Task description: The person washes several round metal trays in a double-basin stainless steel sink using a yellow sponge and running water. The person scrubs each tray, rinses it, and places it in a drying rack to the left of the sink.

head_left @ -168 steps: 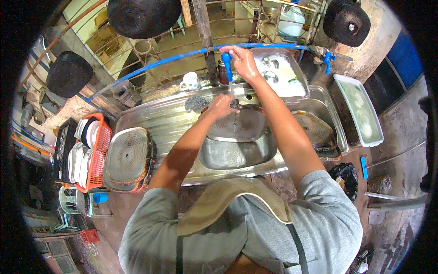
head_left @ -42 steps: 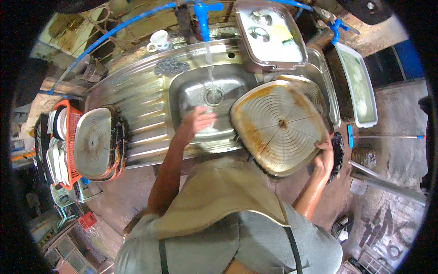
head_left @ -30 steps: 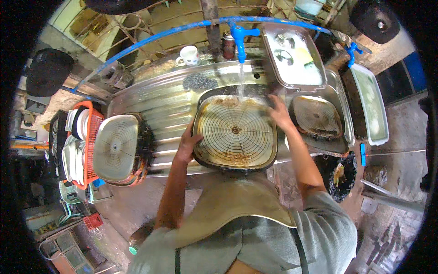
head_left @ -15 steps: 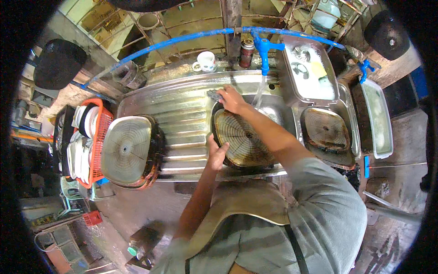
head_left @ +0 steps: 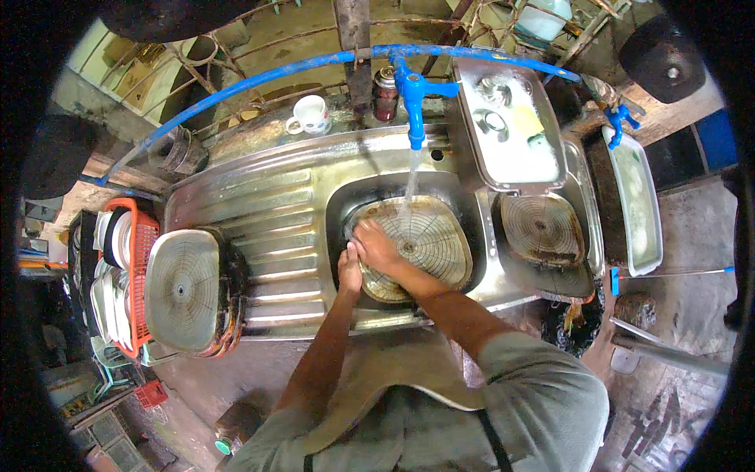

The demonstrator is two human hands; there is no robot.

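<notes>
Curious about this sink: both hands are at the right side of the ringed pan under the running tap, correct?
Wrong side: the head view shows the left hand and right hand at the left side of the ringed pan under the running tap.

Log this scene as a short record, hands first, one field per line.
Left hand: at left edge of the ringed metal pan
Right hand: over the pan's left part, beside the left hand
Pan: inside the sink basin
Blue tap: running, stream falling at the pan's far edge
Left side: stacked pans beside an orange basket of dishes
Right side: sudsy tray with yellow sponge
</notes>
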